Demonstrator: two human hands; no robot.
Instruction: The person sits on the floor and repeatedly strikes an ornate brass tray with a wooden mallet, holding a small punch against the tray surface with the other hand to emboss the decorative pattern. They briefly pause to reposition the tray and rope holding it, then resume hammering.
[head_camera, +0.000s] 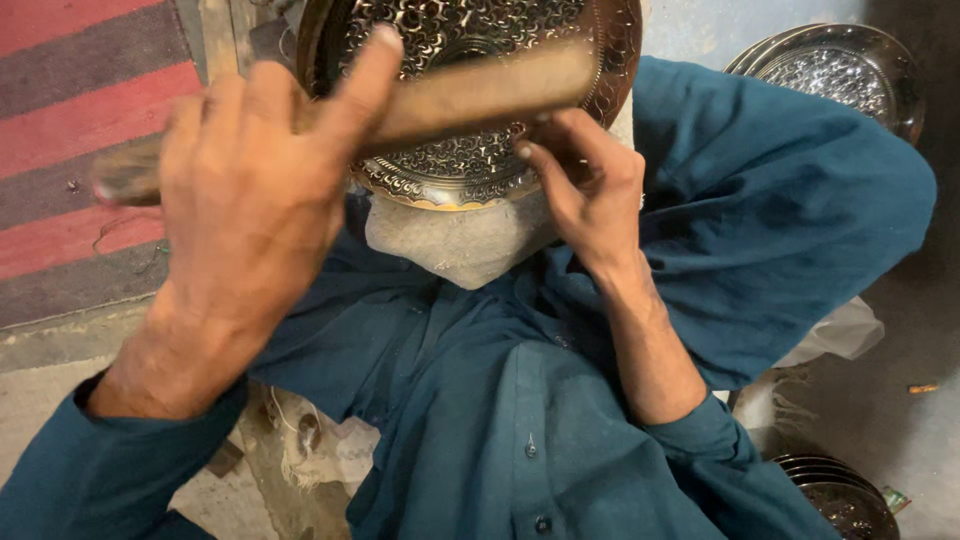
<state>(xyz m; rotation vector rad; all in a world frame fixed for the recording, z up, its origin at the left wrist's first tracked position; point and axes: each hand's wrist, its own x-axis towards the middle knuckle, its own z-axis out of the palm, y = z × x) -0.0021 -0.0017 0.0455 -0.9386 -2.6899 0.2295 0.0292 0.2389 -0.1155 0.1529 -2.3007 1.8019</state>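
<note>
Left hand (250, 190) gripping wooden tool (470, 95) — blocking engraved plate (450, 170), right hand (590, 190) beside

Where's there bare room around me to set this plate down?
Bare concrete floor on the right, between the upper stack of plates and the lower stack. The striped rug on the left is open too. The lap is crowded under the engraved plate.

Two hands (250, 190) (590, 190) are showing, one hammer (470, 95), one engraved plate (450, 170) beneath it, two plate stacks (840, 65) (840, 495) lying right of that plate.
</note>
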